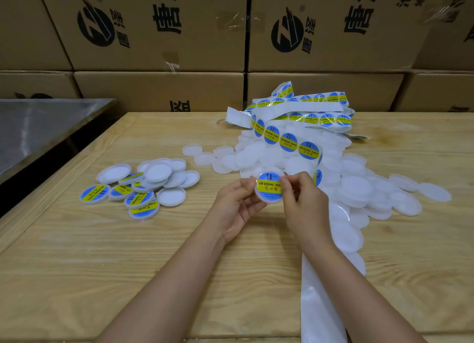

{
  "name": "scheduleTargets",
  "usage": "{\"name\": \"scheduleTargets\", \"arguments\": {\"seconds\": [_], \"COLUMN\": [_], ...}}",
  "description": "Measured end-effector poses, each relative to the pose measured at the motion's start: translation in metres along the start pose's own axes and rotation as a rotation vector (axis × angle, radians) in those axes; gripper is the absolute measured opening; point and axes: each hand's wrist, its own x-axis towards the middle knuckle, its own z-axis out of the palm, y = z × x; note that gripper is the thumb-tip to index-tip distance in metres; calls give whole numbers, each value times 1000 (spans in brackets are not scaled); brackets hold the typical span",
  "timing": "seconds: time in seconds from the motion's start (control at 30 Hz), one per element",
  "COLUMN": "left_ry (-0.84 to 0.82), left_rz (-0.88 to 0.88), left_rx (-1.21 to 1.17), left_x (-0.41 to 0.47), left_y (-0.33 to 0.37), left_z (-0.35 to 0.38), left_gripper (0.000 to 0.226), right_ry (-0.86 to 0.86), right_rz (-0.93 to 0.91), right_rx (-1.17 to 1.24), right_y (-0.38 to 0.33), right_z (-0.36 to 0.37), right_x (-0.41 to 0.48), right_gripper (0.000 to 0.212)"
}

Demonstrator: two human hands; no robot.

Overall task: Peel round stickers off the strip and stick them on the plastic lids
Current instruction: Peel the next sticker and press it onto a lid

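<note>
A white plastic lid is held above the wooden table in my left hand, whose fingers curl round its left rim. A round blue and yellow sticker lies on the lid's top. My right hand pinches the sticker's right edge against the lid. The sticker strip with several round stickers runs from a tangled heap at the back down toward my hands. Its bare white backing trails off the table's near edge under my right forearm.
A small heap of lids with stickers on them lies at the left of the table. A large pile of plain white lids spreads at the right. Cardboard boxes wall the back. A steel table stands at far left.
</note>
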Motion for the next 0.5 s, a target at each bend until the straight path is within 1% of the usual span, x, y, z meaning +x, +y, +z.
{"name": "scheduleTargets", "arguments": {"seconds": [0.07, 0.13, 0.2, 0.23, 0.27, 0.33, 0.37, 0.4, 0.43, 0.5], "left_ry": [27, 93, 215, 296, 384, 543, 578, 582, 574, 569], "left_rz": [0, 45, 186, 293, 411, 654, 765, 838, 860, 804], "left_rx": [44, 106, 237, 378, 587, 1107, 1348, 1542, 1679, 1832], "left_x": [0, 2, 3, 4, 4, 2, 2, 1, -1, -2], "left_y": [2, 7, 13, 17, 22, 31, 34, 36, 38, 38], "left_z": [0, 0, -5, -10, -17, -35, -45, -53, -56, -57], "left_gripper": [17, 15, 14, 13, 11, 9, 10, 10, 8, 8], "right_ry": [48, 137, 224, 248, 252, 212, 183, 160, 145, 134], "right_rz": [-39, -71, -92, -75, -39, 58, 98, 123, 135, 150], "right_rx": [-78, -139, -244, -303, -353, -399, -395, -373, -340, -272], "right_y": [1, 1, 4, 6, 9, 16, 18, 20, 21, 22], "right_z": [-2, -6, -13, -17, -21, -24, -25, -26, -26, -28], "right_x": [2, 6, 12, 14, 16, 18, 19, 19, 20, 21], "right_gripper": [12, 24, 34, 38, 42, 48, 48, 48, 47, 44]}}
